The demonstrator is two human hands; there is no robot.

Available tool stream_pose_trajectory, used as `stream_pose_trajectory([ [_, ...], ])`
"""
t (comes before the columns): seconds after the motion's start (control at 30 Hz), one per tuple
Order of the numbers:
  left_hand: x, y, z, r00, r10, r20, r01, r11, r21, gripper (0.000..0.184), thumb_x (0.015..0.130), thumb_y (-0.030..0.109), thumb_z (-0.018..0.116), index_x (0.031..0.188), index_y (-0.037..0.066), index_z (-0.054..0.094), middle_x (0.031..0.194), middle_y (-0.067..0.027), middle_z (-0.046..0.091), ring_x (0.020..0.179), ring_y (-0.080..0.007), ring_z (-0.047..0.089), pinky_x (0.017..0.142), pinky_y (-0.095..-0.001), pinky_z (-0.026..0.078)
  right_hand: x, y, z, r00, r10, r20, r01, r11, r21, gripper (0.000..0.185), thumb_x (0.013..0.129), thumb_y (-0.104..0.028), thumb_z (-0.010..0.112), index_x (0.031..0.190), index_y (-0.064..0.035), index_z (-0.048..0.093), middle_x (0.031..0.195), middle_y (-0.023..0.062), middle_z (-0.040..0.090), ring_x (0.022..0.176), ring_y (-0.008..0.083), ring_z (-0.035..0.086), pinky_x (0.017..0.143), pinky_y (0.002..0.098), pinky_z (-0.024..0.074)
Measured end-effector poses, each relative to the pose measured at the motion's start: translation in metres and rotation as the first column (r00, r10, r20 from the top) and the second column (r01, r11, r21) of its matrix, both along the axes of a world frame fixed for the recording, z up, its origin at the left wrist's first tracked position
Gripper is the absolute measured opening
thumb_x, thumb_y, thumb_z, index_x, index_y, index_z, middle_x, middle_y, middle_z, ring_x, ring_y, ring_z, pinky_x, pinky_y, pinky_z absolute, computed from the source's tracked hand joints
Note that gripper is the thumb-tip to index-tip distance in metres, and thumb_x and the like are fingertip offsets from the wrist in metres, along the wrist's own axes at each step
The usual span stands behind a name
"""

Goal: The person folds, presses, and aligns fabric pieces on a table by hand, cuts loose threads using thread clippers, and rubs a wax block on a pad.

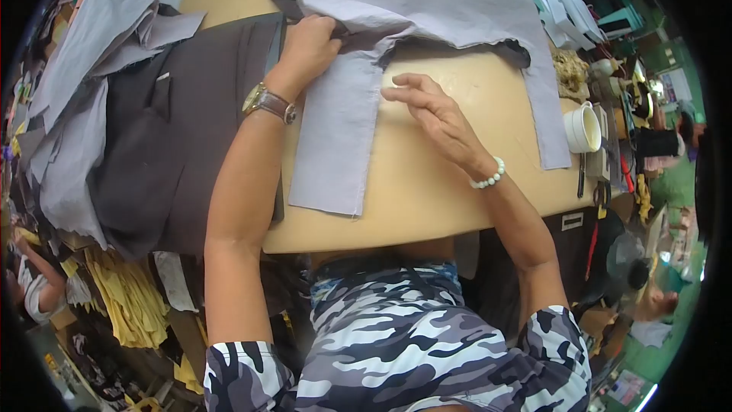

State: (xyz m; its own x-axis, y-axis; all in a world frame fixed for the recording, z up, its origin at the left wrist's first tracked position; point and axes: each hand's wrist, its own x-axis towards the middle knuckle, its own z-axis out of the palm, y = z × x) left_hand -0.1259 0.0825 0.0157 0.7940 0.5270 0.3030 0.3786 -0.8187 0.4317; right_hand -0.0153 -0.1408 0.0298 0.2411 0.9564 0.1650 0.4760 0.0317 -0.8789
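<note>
A light grey cloth piece (pixel 427 0) with dark fabric showing along its edges spreads over the table, and two of its strips hang toward me. My left hand (pixel 311 47), with a watch on the wrist, is closed at the top of the nearer grey strip (pixel 333 137), gripping the cloth where dark fabric shows; its fingertips are partly hidden. My right hand (pixel 438 114), wearing a beaded bracelet, is just right of that strip. Its fingers are stretched out and hold nothing. Left of my left hand lies a stack of dark garment pieces (pixel 206 99).
The tan table (pixel 457 206) has its front edge close to my body. A white cup (pixel 582 128) stands at the right edge, with scissors (pixel 601 194) below it. More grey cloth (pixel 72 160) drapes over the left side. Yellow cloth (pixel 126 297) hangs below the table at left.
</note>
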Motion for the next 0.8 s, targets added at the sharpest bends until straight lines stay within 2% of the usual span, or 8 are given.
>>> stream_pose_trajectory([
  [0.07, 0.003, 0.005, -0.007, 0.999, -0.009, 0.047, 0.009, 1.000, 0.008, 0.018, 0.075, 0.012, 0.062, 0.084, -0.004, 0.064, 0.093, -0.0230, 0.063, 0.093, -0.0384, 0.058, 0.083, -0.0450, 0.046, 0.001, 0.015, -0.011, 0.998, -0.011, 0.060, 0.008, 0.999, 0.049, 0.037, 0.083, 0.004, 0.043, 0.107, -0.0090, 0.068, 0.112, 0.0138, 0.054, 0.106, 0.0249, 0.052, 0.093, 0.0320, 0.0406],
  [0.2, 0.002, 0.000, 0.002, 0.999, 0.029, -0.026, -0.029, 1.000, -0.004, 0.024, 0.076, 0.016, 0.062, 0.087, -0.006, 0.064, 0.092, -0.0254, 0.062, 0.092, -0.0392, 0.059, 0.081, -0.0454, 0.046, -0.002, 0.025, -0.017, 0.981, -0.072, 0.179, 0.059, 0.995, 0.080, 0.038, 0.079, 0.005, 0.044, 0.102, -0.0101, 0.070, 0.111, 0.0154, 0.054, 0.105, 0.0293, 0.051, 0.093, 0.0371, 0.0406],
  [0.3, 0.002, 0.000, -0.001, 1.000, 0.027, -0.004, -0.027, 1.000, 0.016, 0.024, 0.076, 0.016, 0.062, 0.085, -0.006, 0.063, 0.090, -0.0254, 0.062, 0.092, -0.0395, 0.058, 0.081, -0.0460, 0.046, -0.001, 0.025, -0.024, 0.907, -0.078, 0.413, 0.022, 0.990, 0.139, 0.040, 0.075, 0.006, 0.047, 0.103, -0.0114, 0.070, 0.111, 0.0169, 0.054, 0.106, 0.0318, 0.050, 0.094, 0.0412, 0.0395],
  [0.33, 0.001, 0.000, 0.000, 1.000, 0.024, 0.007, -0.024, 1.000, 0.016, 0.024, 0.076, 0.016, 0.062, 0.084, -0.006, 0.062, 0.090, -0.0252, 0.062, 0.092, -0.0396, 0.058, 0.081, -0.0462, 0.046, -0.004, 0.024, -0.023, 0.898, -0.075, 0.433, 0.016, 0.990, 0.139, 0.039, 0.075, 0.005, 0.048, 0.103, -0.0117, 0.070, 0.112, 0.0173, 0.054, 0.107, 0.0324, 0.050, 0.095, 0.0419, 0.0383],
  [0.5, 0.001, -0.002, 0.005, 0.999, 0.033, -0.001, -0.033, 0.999, 0.011, 0.019, 0.075, 0.012, 0.060, 0.085, -0.004, 0.065, 0.093, -0.0247, 0.063, 0.092, -0.0387, 0.060, 0.082, -0.0451, 0.047, -0.029, 0.002, -0.017, 0.852, -0.023, 0.523, -0.044, 0.992, 0.117, 0.037, 0.074, 0.002, 0.052, 0.102, -0.0136, 0.071, 0.115, 0.0184, 0.053, 0.111, 0.0333, 0.047, 0.099, 0.0448, 0.0331],
  [0.7, 0.001, -0.002, 0.005, 0.999, 0.039, -0.014, -0.039, 0.999, 0.026, 0.020, 0.075, 0.013, 0.061, 0.086, -0.003, 0.066, 0.091, -0.0241, 0.064, 0.090, -0.0385, 0.061, 0.082, -0.0449, 0.047, -0.063, -0.036, -0.004, 0.871, 0.156, 0.467, -0.187, 0.982, 0.021, 0.036, 0.074, 0.001, 0.055, 0.102, -0.0142, 0.070, 0.116, 0.0177, 0.051, 0.112, 0.0334, 0.045, 0.099, 0.0495, 0.0306],
  [0.73, 0.002, -0.002, 0.006, 0.999, 0.040, -0.020, -0.040, 0.999, 0.020, 0.020, 0.075, 0.013, 0.061, 0.086, -0.003, 0.066, 0.092, -0.0240, 0.064, 0.090, -0.0384, 0.061, 0.082, -0.0448, 0.048, -0.060, -0.034, -0.004, 0.877, 0.161, 0.453, -0.203, 0.978, 0.044, 0.036, 0.074, 0.002, 0.054, 0.102, -0.0136, 0.070, 0.116, 0.0180, 0.052, 0.111, 0.0338, 0.047, 0.099, 0.0472, 0.0323],
  [0.8, 0.002, -0.001, 0.003, 0.999, 0.038, -0.018, -0.037, 0.999, 0.035, 0.020, 0.076, 0.014, 0.061, 0.087, -0.002, 0.067, 0.092, -0.0237, 0.064, 0.090, -0.0381, 0.061, 0.082, -0.0446, 0.048, -0.049, -0.022, -0.009, 0.898, 0.069, 0.435, -0.121, 0.988, 0.092, 0.037, 0.074, 0.002, 0.053, 0.103, -0.0134, 0.070, 0.115, 0.0181, 0.052, 0.109, 0.0340, 0.048, 0.097, 0.0454, 0.0344],
])
